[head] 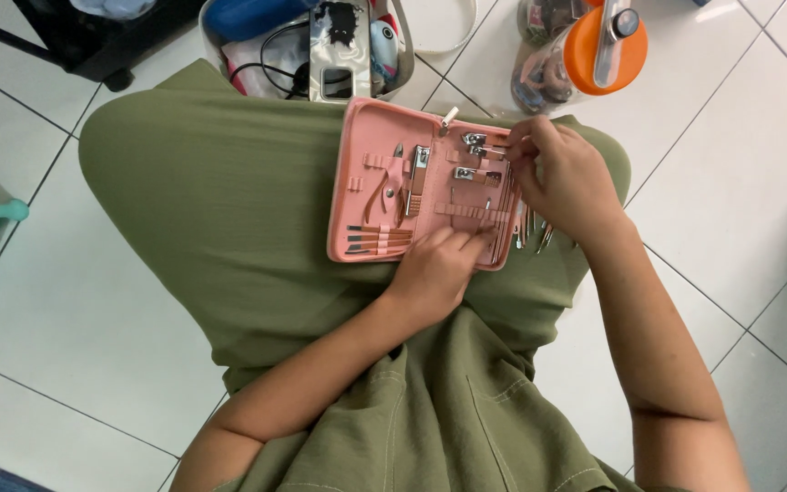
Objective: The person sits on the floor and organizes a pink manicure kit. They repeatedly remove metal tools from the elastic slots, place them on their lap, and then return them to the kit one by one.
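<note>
The left hand (432,269) rests on the near edge of the open pink zip-up manicure case (423,185), fingers curled loosely against its lower rim, pressing rather than gripping anything. The right hand (562,178) is at the case's 3 o'clock edge, its grip pinched on a small silver metal tool (485,146) near the upper right pocket. The case lies open on the lap, over olive green fabric (229,200). Inside sit rose-gold nippers (384,191), a silver nail clipper (419,169) and a row of slim tools (377,240) at 7 o'clock. Loose metal tools (535,232) lie beyond the right edge. At 12 o'clock stands a white bag of cables (307,46); at 1 o'clock, a clear jar with an orange lid (585,50) on the white tiled floor (47,301).
</note>
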